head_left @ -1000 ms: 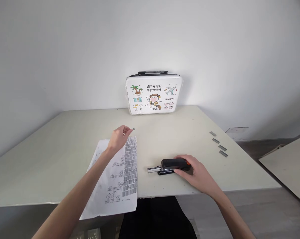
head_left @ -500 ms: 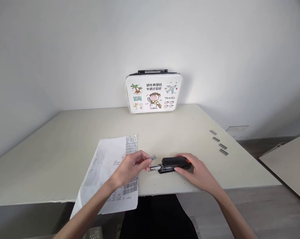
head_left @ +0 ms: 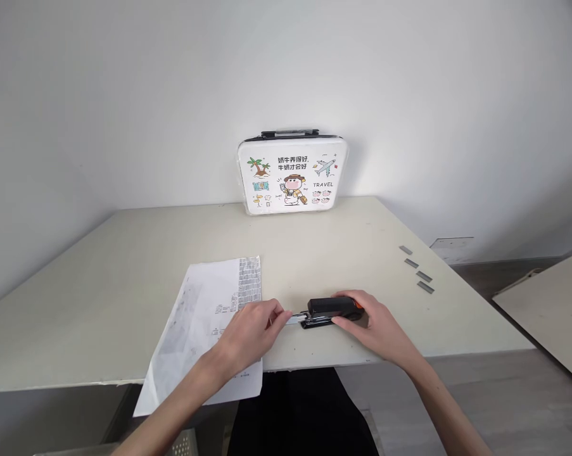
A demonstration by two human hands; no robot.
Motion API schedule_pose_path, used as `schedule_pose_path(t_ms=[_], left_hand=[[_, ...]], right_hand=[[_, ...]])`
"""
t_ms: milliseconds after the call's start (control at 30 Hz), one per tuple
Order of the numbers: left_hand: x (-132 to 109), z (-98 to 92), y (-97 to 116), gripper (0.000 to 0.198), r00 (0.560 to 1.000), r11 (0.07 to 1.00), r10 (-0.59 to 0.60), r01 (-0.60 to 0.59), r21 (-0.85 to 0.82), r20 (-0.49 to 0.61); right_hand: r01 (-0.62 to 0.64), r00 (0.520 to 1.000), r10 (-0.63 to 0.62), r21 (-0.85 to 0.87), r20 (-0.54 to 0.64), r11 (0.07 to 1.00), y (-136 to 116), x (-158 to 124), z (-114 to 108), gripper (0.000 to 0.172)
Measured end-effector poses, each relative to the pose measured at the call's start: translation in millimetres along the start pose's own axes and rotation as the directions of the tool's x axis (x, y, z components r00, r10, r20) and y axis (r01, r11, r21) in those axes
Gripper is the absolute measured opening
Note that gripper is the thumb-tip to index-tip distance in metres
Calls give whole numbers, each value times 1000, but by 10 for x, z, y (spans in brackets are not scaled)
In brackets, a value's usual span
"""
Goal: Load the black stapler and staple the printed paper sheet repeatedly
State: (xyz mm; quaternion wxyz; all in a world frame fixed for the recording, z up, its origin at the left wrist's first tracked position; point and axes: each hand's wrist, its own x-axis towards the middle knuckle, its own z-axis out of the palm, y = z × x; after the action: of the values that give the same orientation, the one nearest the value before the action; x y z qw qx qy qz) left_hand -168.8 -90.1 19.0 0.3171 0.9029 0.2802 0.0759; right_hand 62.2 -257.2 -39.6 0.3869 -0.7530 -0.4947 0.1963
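A black stapler (head_left: 330, 308) lies on the table near its front edge, its metal staple tray (head_left: 295, 318) sticking out to the left. My right hand (head_left: 374, 326) is closed round the stapler's rear end, thumb on the near side and fingers on the far side. At the tray's outer end, my left hand (head_left: 254, 329) pinches a small grey strip of staples, now mostly hidden by the fingertips. Beneath my left hand and forearm lies a printed sheet of paper (head_left: 209, 285), which overhangs the front edge.
Several grey staple strips (head_left: 424, 277) lie near the table's (head_left: 138, 272) right edge. A white case (head_left: 292, 177) with cartoon pictures and a black handle leans on the wall at the back. Another pale surface (head_left: 552, 316) stands at the far right.
My left hand has turned and lowered the staple strip to the stapler's tray, so the strip barely shows now. My right hand keeps its hold on the stapler.
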Motion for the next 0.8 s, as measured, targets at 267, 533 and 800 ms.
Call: schedule_pose_path(t_ms=[267, 533, 800], left_hand=[[77, 27, 66, 49, 999, 995, -34, 36, 94, -19], [97, -5, 110, 47, 993, 984, -116, 109, 138, 38], [126, 12, 175, 46, 997, 949, -56, 36, 314, 54]], right_hand=[[7, 1000, -7, -12, -7, 1000, 17, 2, -1, 36], [4, 1000, -4, -6, 5, 1000, 7, 0, -9, 36], [3, 1000, -2, -14, 6, 1000, 26, -2, -1, 34]])
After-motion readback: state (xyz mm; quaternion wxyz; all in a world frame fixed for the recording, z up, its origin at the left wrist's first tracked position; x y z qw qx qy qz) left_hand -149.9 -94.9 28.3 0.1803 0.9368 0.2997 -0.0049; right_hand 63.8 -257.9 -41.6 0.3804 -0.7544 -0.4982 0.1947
